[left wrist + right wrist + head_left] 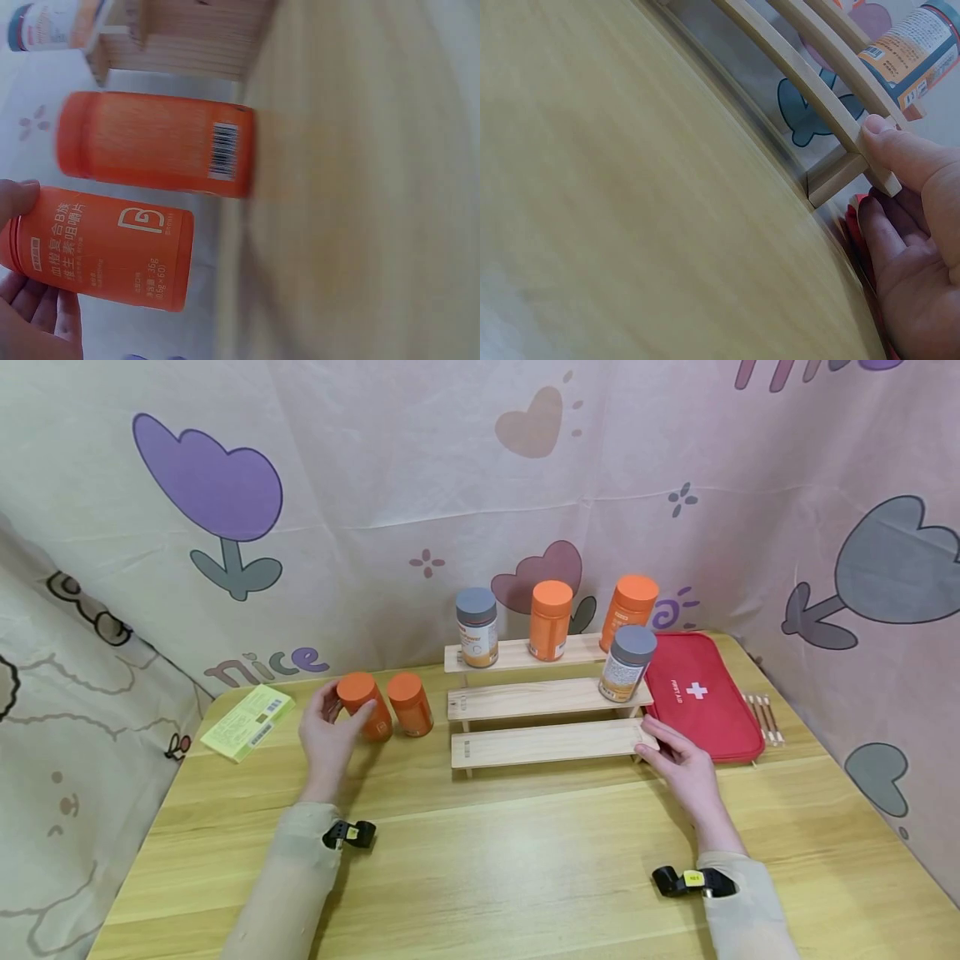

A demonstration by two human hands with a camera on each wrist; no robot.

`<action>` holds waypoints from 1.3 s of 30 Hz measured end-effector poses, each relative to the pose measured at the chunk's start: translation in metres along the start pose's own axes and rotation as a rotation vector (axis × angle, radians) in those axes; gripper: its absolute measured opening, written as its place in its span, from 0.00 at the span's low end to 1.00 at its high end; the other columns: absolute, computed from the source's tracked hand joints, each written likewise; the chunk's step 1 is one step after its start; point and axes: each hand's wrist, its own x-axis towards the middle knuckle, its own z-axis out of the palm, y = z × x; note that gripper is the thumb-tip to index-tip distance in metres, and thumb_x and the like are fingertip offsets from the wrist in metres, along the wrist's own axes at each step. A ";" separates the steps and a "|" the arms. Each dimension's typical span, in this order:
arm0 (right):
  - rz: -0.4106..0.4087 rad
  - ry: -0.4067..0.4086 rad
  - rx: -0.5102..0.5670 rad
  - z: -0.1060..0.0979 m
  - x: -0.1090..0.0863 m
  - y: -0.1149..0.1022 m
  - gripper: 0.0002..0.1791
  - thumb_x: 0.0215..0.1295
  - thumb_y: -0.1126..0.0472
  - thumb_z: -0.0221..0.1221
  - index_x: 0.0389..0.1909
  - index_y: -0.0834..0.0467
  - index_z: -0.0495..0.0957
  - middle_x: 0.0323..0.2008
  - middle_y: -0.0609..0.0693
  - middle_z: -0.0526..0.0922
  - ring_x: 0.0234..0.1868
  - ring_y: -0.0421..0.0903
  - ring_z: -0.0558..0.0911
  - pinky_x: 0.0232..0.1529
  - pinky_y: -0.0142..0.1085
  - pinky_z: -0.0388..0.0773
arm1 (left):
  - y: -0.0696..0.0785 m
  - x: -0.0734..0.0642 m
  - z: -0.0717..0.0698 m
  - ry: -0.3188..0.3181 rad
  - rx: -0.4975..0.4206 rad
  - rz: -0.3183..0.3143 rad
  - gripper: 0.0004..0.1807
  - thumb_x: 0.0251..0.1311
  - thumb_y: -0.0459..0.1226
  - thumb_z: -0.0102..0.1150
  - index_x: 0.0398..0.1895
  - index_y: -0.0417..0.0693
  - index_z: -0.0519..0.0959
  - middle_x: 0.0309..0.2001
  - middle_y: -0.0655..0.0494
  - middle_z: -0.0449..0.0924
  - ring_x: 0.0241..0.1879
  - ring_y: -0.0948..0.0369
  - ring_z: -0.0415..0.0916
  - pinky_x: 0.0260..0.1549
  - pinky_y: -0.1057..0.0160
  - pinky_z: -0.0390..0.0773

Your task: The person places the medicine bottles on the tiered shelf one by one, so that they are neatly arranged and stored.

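My left hand (327, 739) grips an orange pill bottle (365, 706) near its lid, thumb on one side and fingers on the other. In the left wrist view this bottle (105, 247) is tilted, and its base appears raised off the table. Just right of it stands a second orange bottle (410, 705). My right hand (684, 766) pinches the right end of the lowest board of a three-tier wooden rack (551, 743). The right wrist view shows the thumb on top of that board (802, 75), with fingers below and beside the end.
On the rack's top tier are a grey-lidded bottle (477, 628) and two orange bottles (551, 621); another grey-lidded bottle (627, 665) is on the middle tier. A red first-aid pouch (697, 710) and cotton swabs (765, 720) lie right, a yellow-green box (248, 722) left.
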 end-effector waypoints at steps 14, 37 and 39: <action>-0.014 -0.003 0.011 0.000 0.000 0.000 0.27 0.62 0.57 0.63 0.62 0.61 0.73 0.65 0.57 0.69 0.64 0.38 0.68 0.54 0.17 0.65 | 0.078 -0.011 0.013 -0.041 -0.042 0.301 0.32 0.44 0.28 0.74 0.56 0.42 0.75 0.52 0.51 0.76 0.53 0.59 0.74 0.57 0.64 0.71; -0.018 0.001 0.021 0.000 0.002 0.003 0.27 0.62 0.58 0.64 0.61 0.61 0.73 0.65 0.57 0.69 0.63 0.37 0.68 0.54 0.16 0.65 | 0.096 -0.060 0.134 -0.301 -0.193 0.195 0.30 0.47 0.27 0.72 0.56 0.34 0.74 0.53 0.43 0.76 0.52 0.52 0.74 0.57 0.58 0.72; -0.021 0.003 0.021 0.000 0.001 0.003 0.27 0.62 0.58 0.64 0.61 0.61 0.73 0.64 0.57 0.70 0.63 0.36 0.68 0.54 0.16 0.65 | 0.090 -0.060 0.145 -0.309 -0.191 0.188 0.30 0.47 0.29 0.73 0.56 0.37 0.74 0.53 0.46 0.76 0.51 0.55 0.75 0.57 0.60 0.72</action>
